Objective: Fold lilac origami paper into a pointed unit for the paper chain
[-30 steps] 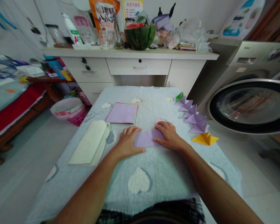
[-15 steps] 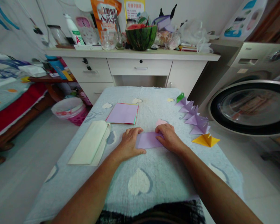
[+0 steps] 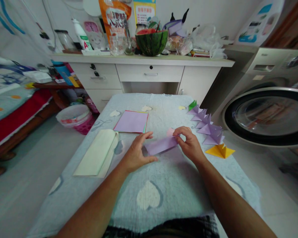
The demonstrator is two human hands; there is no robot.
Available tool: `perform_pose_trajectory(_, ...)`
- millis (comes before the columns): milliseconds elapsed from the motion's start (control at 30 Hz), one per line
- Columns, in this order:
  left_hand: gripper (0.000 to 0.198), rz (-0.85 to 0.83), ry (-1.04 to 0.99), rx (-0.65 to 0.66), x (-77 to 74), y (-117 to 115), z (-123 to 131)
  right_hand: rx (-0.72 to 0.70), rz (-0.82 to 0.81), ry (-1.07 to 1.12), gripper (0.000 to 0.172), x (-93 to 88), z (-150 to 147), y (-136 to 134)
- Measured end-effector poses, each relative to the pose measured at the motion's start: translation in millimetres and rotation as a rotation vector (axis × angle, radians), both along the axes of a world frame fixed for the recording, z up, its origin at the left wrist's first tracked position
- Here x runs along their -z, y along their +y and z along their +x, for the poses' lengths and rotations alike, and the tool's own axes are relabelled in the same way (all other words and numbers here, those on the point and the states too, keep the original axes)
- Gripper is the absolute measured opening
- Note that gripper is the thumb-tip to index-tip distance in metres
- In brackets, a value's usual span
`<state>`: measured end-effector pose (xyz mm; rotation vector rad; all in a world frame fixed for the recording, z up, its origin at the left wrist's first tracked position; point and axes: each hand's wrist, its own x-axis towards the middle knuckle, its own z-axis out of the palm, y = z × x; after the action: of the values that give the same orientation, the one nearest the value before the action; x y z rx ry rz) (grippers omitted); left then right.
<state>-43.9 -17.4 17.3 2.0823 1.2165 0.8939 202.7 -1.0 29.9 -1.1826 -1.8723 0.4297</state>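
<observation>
"Head view is up on my screen. How do the hands stand?"

"I've got the left hand point(image 3: 136, 153) spread, thumb and fingers either side of one end of the paper point(image 3: 161, 145); whether it grips, I can't tell, but I see no pinch. The right hand point(image 3: 190, 145) pinches the other end between thumb and fingers. That end looks raised, so the strip tilts."

"Where does that put the paper?"

"Between the hands, over the table point(image 3: 183, 185), nearer the body than the stack point(image 3: 131, 121)."

"Which step would you call it?"

"Mid-fold, I'd judge: a narrow strip being handled, to turn or unfold; I can't say which. The next move calls for a light left hand as anchor, and edges lined up before any crease is pressed."

"Any writing I can log?"

"A large A on the bottle point(image 3: 82, 34). Chinese characters on the bag point(image 3: 116, 21), 味 the clearest to me, and more on the poster point(image 3: 144, 13), too blurred to trust. I can't make out the jug point(image 3: 257, 24) label."
</observation>
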Motion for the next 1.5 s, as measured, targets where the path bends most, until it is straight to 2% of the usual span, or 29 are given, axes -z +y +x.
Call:
perform_pose_trajectory(100, 0.064, 0.115, 0.075, 0.030, -3.5, -3, 3, -0.011, -0.037, 0.127, 0.005, -3.1, 1, -1)
perform_pose_trajectory(167, 0.037, 0.201, 0.064, 0.002, -4.0, -4, 3, -0.050, -0.066, 0.212, 0.005, -4.0, 1, -2)
perform_pose_trajectory(200, 0.030, 0.246, 0.044, -0.023, -4.0, -5, 2, -0.070, -0.080, 0.249, 0.005, -4.3, 1, -2)
perform_pose_trajectory(300, 0.028, 0.369, 0.024, -0.125, -4.6, -7, -3, -0.085, -0.121, 0.298, 0.006, -4.2, 1, -2)
perform_pose_trajectory(367, 0.027, 0.427, 0.102, -0.158, -5.4, -8, -6, -0.063, -0.115, 0.253, 0.006, -2.9, 1, -1)
perform_pose_trajectory(500, 0.030, 0.496, 0.341, -0.088, -5.2, -8, -7, 0.051, -0.040, -0.083, 0.015, 3.7, 1, 1)
perform_pose_trajectory(567, 0.032, 0.472, 0.433, -0.034, -3.8, -6, -5, 0.082, -0.054, -0.291, 0.023, 7.9, 0, 1)
perform_pose_trajectory(667, 0.032, 0.367, 0.493, 0.046, -1.1, -4, -3, 0.010, -0.114, -0.502, 0.032, 11.4, -2, -1)
perform_pose_trajectory(767, 0.037, 0.267, 0.462, 0.092, 1.1, -3, -2, -0.120, -0.145, -0.606, 0.039, 9.6, -5, -5)
perform_pose_trajectory(833, 0.048, 0.237, 0.435, 0.131, 2.2, -2, -2, -0.195, -0.149, -0.629, 0.041, 7.2, -6, -8)
perform_pose_trajectory(900, 0.059, 0.232, 0.433, 0.182, 3.3, -2, -3, -0.257, -0.158, -0.633, 0.039, 5.6, -6, -9)
perform_pose_trajectory(967, 0.062, 0.237, 0.449, 0.224, 4.4, -2, -4, -0.300, -0.170, -0.630, 0.037, 5.5, -5, -8)
perform_pose_trajectory(1133, 0.040, 0.224, 0.446, 0.253, 3.7, -1, -7, -0.339, -0.222, -0.599, 0.032, 3.3, 1, -4)
perform_pose_trajectory(1267, 0.029, 0.166, 0.394, 0.262, 0.4, -2, -5, -0.382, -0.240, -0.469, 0.019, -2.2, 4, -3)
perform_pose_trajectory(1333, 0.021, 0.113, 0.368, 0.239, -1.2, -3, -3, -0.386, -0.245, -0.390, 0.015, -2.7, 5, -1)
perform_pose_trajectory(1400, 0.016, 0.069, 0.336, 0.183, -2.5, -5, -1, -0.359, -0.276, -0.322, 0.021, -0.5, 4, 0)
perform_pose_trajectory(1500, 0.023, 0.040, 0.306, 0.068, -3.5, -6, 3, -0.283, -0.327, -0.247, 0.028, 6.8, 1, 2)
